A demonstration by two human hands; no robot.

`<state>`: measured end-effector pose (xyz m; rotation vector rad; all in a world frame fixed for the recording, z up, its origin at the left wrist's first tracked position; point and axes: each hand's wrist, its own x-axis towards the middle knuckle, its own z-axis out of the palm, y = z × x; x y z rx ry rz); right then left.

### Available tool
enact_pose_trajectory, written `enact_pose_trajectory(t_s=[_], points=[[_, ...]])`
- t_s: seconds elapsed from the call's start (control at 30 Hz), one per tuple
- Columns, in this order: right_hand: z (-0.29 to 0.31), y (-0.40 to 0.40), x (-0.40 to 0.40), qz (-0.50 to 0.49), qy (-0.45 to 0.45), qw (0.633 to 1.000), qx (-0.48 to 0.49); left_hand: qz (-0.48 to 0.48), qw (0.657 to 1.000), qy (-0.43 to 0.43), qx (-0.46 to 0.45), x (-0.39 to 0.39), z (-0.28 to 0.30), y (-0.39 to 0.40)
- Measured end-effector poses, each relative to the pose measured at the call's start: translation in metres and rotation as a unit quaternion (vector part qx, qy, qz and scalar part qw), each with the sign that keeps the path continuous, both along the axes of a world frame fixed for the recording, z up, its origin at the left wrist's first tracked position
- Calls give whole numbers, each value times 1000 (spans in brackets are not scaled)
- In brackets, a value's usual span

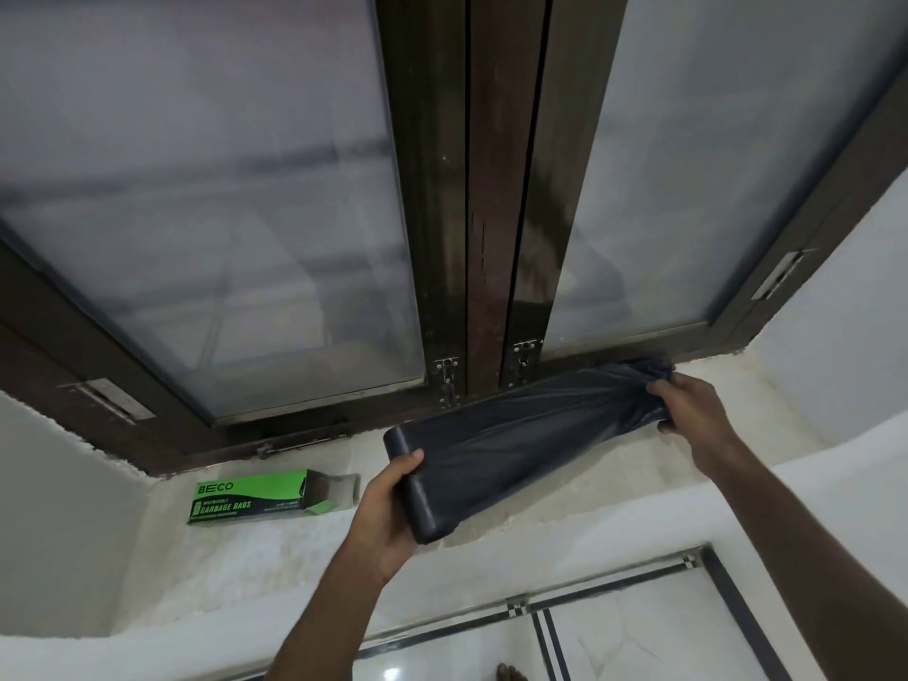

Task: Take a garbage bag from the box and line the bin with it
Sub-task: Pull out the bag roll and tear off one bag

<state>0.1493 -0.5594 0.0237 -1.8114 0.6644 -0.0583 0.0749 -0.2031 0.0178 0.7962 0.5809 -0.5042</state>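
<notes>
A green and black garbage bag box [255, 496] lies on the stone window sill [555, 489] at the left, its right end flap open. My left hand [388, 508] grips a dark grey roll of garbage bags [417, 489] above the sill. One garbage bag [530, 435] stretches unrolled from it up to the right. My right hand [688, 405] is shut on the bunched far end of that bag, near the window frame. No bin is in view.
A dark brown window frame [491, 238] with frosted panes and metal latches [447, 380] stands right behind the sill. White walls flank the sill on both sides. White tiled floor [638, 641] with dark border strips lies below, with toes showing at the bottom edge.
</notes>
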Motion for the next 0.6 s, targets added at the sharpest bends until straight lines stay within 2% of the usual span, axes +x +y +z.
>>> enact_pose_trajectory(t_s=[0.13, 0.17, 0.23, 0.27, 0.33, 0.4, 0.47, 0.53, 0.6], points=[[-8, -21, 7, -21, 2, 994, -105, -28, 999, -18, 20, 3, -1, -9], [-7, -21, 7, -25, 15, 985, -172, -47, 997, -29, 46, 3, -1, -12], [-2, -10, 4, -32, 31, 943, -331, -64, 991, -45, 108, 5, -3, -19], [0, 2, -1, -26, 0, 922, -386, -64, 987, -52, 135, 6, -5, -22], [5, 38, -12, 20, -121, 884, -451, -62, 982, -67, 165, 8, -8, -30], [7, 78, -24, 116, -213, 865, -439, -71, 979, -83, 170, 9, -9, -38], [1, 110, -29, 255, -250, 864, -355, -87, 975, -107, 173, 8, -6, -44], [-8, 130, -28, 380, -210, 869, -236, -101, 971, -134, 170, 8, -4, -47], [-16, 140, -23, 439, -127, 877, -146, -105, 972, -139, 159, 8, -1, -47]])
